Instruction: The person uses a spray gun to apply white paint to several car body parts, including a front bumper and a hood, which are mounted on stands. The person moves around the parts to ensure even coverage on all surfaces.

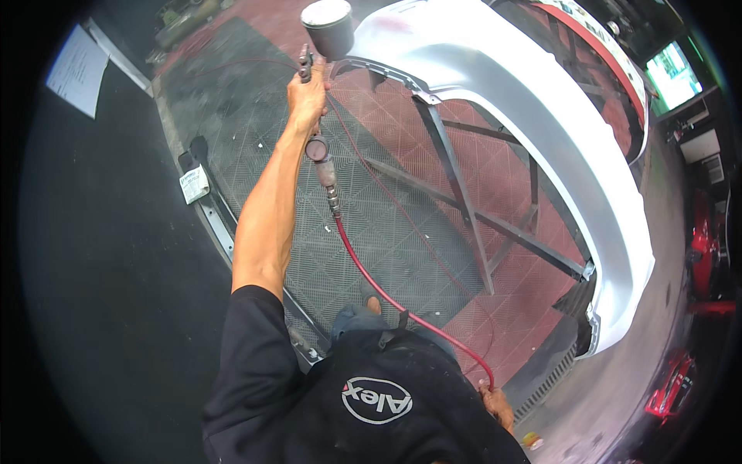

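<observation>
My left hand (pixel 306 100) grips a spray gun (pixel 305 66) with a dark cup (pixel 328 39) on top, held up at the near-left end of a pale silver-white curved bumper (pixel 541 131). Below the gun's handle hang a round gauge (pixel 317 148) and metal fittings, joined to a red hose (pixel 363 267). The hose runs down to my right hand (pixel 495 402) at the lower right, which is closed round it. The bumper rests on a dark metal stand (pixel 456 185).
Red and grey grid mats (pixel 394 263) cover the floor. A red-trimmed panel (pixel 634 93) sits behind the bumper. A dark wall (pixel 85 232) with a paper sheet (pixel 75 69) and a long strip (pixel 220 224) are on the left. A lit screen (pixel 672 73) and red objects are at right.
</observation>
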Available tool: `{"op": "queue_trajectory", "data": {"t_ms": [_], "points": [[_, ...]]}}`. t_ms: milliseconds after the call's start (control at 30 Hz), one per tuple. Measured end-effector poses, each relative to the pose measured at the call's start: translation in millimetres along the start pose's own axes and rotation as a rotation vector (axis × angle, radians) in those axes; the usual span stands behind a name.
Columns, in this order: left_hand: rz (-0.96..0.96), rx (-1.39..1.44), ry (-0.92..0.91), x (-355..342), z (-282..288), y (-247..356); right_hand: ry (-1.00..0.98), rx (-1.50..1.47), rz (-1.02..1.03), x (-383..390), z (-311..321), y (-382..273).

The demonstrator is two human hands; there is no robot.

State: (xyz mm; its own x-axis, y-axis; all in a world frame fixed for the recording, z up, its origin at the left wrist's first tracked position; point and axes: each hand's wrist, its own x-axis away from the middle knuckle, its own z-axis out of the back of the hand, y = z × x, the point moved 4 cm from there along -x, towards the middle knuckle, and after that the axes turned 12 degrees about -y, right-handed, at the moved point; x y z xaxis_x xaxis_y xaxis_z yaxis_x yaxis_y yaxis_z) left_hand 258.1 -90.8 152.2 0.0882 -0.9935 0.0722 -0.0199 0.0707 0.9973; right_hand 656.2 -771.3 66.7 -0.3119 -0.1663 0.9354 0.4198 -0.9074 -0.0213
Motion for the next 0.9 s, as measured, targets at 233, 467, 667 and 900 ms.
{"op": "queue_trajectory", "data": {"t_ms": [233, 467, 667, 900], "points": [[-0.027, 0.064, -0.183, 27, -44, 12, -0.032, -0.106, -0.024, -79, -28, 80], [-0.074, -0.08, -0.453, 96, -149, -9, -0.003, -0.193, -0.024, -93, -92, 124], [-0.254, -0.215, -0.686, 157, -243, -24, -0.062, -0.325, -0.089, -75, -119, 119], [-0.436, -0.316, -0.962, 245, -348, -19, -0.071, -0.519, -0.134, -81, -163, 141]]}}
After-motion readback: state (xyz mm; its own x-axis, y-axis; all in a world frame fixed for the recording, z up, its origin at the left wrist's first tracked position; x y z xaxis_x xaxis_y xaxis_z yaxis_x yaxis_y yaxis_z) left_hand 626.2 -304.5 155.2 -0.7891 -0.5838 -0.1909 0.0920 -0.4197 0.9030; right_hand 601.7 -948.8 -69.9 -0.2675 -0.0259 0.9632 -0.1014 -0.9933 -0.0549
